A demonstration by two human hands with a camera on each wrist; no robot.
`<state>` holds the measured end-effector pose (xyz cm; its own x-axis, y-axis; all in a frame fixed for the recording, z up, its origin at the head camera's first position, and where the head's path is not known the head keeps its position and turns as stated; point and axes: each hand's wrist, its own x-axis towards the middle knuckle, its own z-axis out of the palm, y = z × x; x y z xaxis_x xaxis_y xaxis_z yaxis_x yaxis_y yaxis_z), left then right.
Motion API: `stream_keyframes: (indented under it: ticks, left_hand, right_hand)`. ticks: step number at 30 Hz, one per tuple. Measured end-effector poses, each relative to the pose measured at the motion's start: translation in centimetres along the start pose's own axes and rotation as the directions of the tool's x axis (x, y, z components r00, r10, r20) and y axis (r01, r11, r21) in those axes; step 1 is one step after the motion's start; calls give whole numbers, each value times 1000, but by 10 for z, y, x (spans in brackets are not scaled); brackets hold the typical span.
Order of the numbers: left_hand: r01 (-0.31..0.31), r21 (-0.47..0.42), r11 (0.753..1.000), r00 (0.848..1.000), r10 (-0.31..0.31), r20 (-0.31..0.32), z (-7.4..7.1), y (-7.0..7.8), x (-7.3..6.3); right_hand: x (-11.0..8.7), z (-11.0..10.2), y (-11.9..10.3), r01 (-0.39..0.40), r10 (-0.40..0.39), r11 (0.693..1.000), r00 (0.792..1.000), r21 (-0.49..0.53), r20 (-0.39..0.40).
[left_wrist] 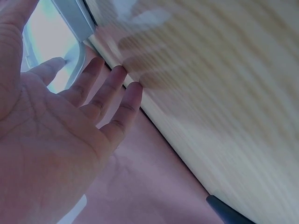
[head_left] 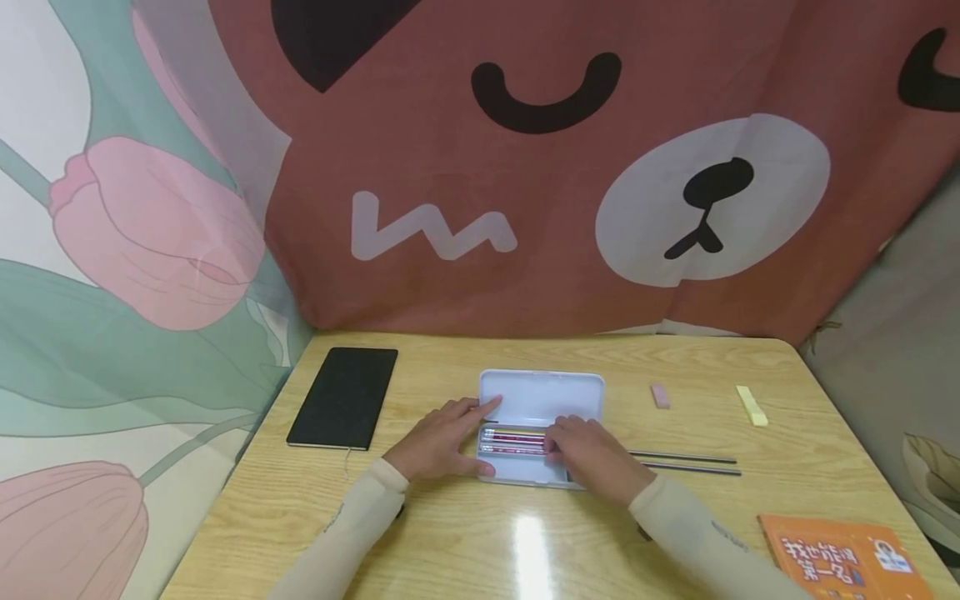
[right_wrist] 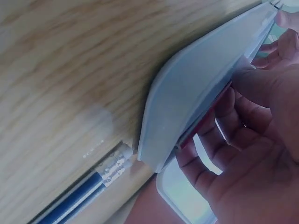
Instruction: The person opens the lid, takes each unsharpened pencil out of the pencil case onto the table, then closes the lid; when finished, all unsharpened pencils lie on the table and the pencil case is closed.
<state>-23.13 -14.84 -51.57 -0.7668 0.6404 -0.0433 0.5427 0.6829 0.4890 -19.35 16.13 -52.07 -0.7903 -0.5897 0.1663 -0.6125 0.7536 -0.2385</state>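
Observation:
A white pencil case [head_left: 542, 398] lies with its lid raised toward the back of the table. Several red, white and yellowish pencils [head_left: 513, 442] lie side by side in its tray. My left hand [head_left: 442, 442] spans the case's left end, index finger against the lid and thumb at the front corner. Its fingers are fairly straight in the left wrist view. My right hand [head_left: 596, 458] reaches into the right half of the tray and covers the pencils' right ends. In the right wrist view its curled fingers and thumb hold a red pencil [right_wrist: 205, 119] along the tray wall.
Two pencils [head_left: 686, 463] lie right of the case; one shows blue with a metal ferrule [right_wrist: 114, 163] up close. Behind them are a pink eraser [head_left: 660, 396] and a pale yellow block [head_left: 752, 406]. A black notebook [head_left: 343, 398] lies left, an orange book [head_left: 840, 557] front right.

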Motion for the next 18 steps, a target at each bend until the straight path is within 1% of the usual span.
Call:
stream_keyframes:
  ticks: [2, 4, 6, 8, 11, 13, 18]
  left_hand:
    - [6, 0, 1000, 1000, -6, 2, 0, -1, 0]
    - [7, -2, 1000, 1000, -7, 4, 0, 0, 0]
    - [11, -6, 1000, 1000, -11, 7, 0, 0, 0]
    - [12, -10, 1000, 1000, -12, 7, -1, 0, -1]
    - [15, -13, 1000, 1000, -15, 8, -1, 1, -1]
    - [15, -13, 1000, 1000, -15, 8, -1, 1, 0]
    - [5, -11, 1000, 1000, -5, 5, 0, -1, 1]
  right_hand:
    - [0, -1, 0, -18, 17, 999, 1000, 33, 15]
    - [0, -2, 2, -23, 23, 997, 1000, 78, 10]
    - [-1, -2, 4, -26, 28, 993, 1000, 118, -13]
    - [-2, -3, 7, -19, 27, 990, 998, 137, -53]
    - [-5, -9, 13, -31, 44, 992, 994, 124, -105]
    - [-9, -17, 19, -41, 55, 993, 991, 107, -122]
    - [-30, -44, 44, -64, 76, 993, 988, 97, -132]
